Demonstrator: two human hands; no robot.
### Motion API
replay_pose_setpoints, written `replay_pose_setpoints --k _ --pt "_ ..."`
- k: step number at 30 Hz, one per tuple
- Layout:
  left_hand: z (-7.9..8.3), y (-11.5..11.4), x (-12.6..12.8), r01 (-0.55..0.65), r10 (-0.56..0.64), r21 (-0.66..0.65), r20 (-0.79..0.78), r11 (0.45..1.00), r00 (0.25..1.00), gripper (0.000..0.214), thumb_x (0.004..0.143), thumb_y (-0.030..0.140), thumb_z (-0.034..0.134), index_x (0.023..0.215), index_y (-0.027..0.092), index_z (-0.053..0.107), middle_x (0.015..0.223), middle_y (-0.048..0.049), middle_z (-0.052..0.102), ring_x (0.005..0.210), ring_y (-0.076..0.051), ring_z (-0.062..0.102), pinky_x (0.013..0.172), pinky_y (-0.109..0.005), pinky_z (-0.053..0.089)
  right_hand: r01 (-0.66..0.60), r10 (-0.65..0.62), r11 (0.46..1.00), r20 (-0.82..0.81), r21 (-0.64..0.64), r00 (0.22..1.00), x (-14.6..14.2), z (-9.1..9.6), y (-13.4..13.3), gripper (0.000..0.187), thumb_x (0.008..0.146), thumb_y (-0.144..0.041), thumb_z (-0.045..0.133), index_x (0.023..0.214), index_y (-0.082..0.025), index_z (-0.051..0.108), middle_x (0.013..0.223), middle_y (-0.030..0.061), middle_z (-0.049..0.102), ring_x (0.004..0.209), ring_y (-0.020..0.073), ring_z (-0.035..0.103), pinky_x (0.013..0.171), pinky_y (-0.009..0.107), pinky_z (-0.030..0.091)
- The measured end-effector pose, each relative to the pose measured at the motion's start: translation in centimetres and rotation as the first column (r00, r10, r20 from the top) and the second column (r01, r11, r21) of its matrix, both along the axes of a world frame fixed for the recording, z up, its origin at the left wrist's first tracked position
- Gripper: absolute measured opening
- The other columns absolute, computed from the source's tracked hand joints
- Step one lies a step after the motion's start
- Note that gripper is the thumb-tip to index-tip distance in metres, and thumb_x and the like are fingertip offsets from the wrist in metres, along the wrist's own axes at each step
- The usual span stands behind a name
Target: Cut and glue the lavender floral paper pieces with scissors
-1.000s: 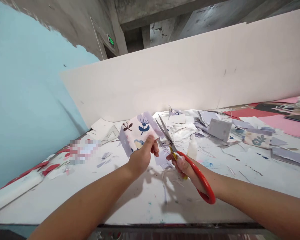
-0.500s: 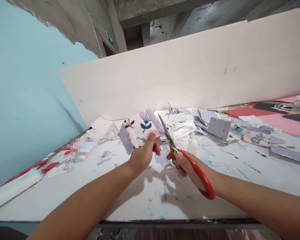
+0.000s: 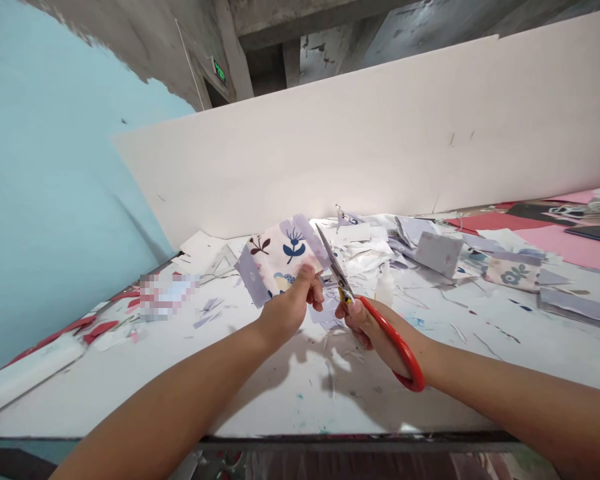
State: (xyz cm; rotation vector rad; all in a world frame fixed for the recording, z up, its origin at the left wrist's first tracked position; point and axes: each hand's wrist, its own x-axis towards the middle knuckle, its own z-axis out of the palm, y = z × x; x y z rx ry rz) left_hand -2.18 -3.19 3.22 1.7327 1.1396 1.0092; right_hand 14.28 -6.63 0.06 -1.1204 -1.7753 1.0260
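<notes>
Left hand [image 3: 290, 310]: closed in a firm pinch on a floral-print fabric swatch [image 3: 280, 257], raised above the middle of the tabletop [image 3: 300, 400]. Right hand [image 3: 365, 327]: wrapped around the handles of red-handled scissors [image 3: 397, 347], blades [image 3: 334, 265] narrowly parted, tips just beside the swatch's right edge.

Hazard — left fingertips close to the blades: risk of a nicked finger from careless closing. Hazard — slack in the pinch: risk of fabric folding between the blades and a ragged cut.

Container: translucent squeeze bottle [image 3: 385, 287], upright, farther away beyond the hands, near paper scraps [image 3: 360, 247]; contents and fill level indistinct.
</notes>
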Motion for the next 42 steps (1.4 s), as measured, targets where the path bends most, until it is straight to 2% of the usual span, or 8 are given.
replay_pose_setpoints --k 7,14,28,36,42 --pt "-0.28 0.06 -0.04 0.019 -0.019 0.018 0.018 1.0 1.0 0.057 0.081 0.061 0.017 0.053 0.02 0.046 0.053 0.0008 0.052 0.062 -0.012 0.045 0.071 -0.025 0.035 0.011 -0.011 0.999 -0.013 -0.042 1.0 -0.36 -0.16 0.01 0.054 0.075 -0.07 0.026 0.072 -0.019 0.043 0.055 -0.0056 0.03 0.05 0.0103 0.031 0.048 0.026 0.029" --pt "-0.06 -0.09 0.04 0.032 -0.032 0.018 0.01 0.999 0.999 0.057 0.082 0.059 0.017 0.053 0.02 0.047 0.053 0.0013 0.051 0.061 -0.011 0.044 0.072 -0.023 0.036 -0.002 0.001 0.999 -0.029 -0.041 1.0 -0.35 -0.04 -0.06 0.054 0.073 -0.072 0.027 0.059 -0.02 0.03 0.052 -0.006 0.029 0.047 0.0084 0.028 0.045 0.024 0.026" --pt "-0.24 -0.05 -0.01 0.037 -0.037 0.025 -0.019 0.999 0.999 0.059 0.081 0.06 0.014 0.053 0.02 0.047 0.055 -0.0007 0.054 0.062 -0.013 0.046 0.072 -0.026 0.037 0.022 -0.025 0.996 -0.033 -0.083 0.999 -0.63 -0.34 -0.13 0.049 0.075 -0.068 0.031 0.062 -0.021 0.033 0.047 -0.0063 0.032 0.041 0.0078 0.029 0.039 0.023 0.024" --pt "-0.97 0.07 -0.13 0.059 -0.059 0.002 -0.007 0.998 0.998 0.059 0.081 0.06 0.016 0.052 0.021 0.049 0.052 -0.0002 0.054 0.06 -0.013 0.048 0.071 -0.026 0.037 -0.095 0.098 0.992 -0.034 0.08 0.995 -0.16 -0.27 -0.13 0.046 0.083 -0.062 0.021 0.073 -0.02 0.038 0.062 -0.0041 0.031 0.051 0.0095 0.031 0.049 0.026 0.035" --pt "-0.75 0.24 0.06 0.035 -0.036 0.032 0.014 0.999 0.999 0.059 0.08 0.062 0.015 0.051 0.02 0.046 0.053 -0.0007 0.052 0.06 -0.013 0.046 0.07 -0.026 0.038 -0.116 0.115 0.991 0.031 0.072 0.993 0.1 -0.11 -0.17 0.05 0.082 -0.063 0.019 0.079 -0.019 0.042 0.064 -0.0031 0.035 0.054 0.0104 0.032 0.05 0.027 0.035"
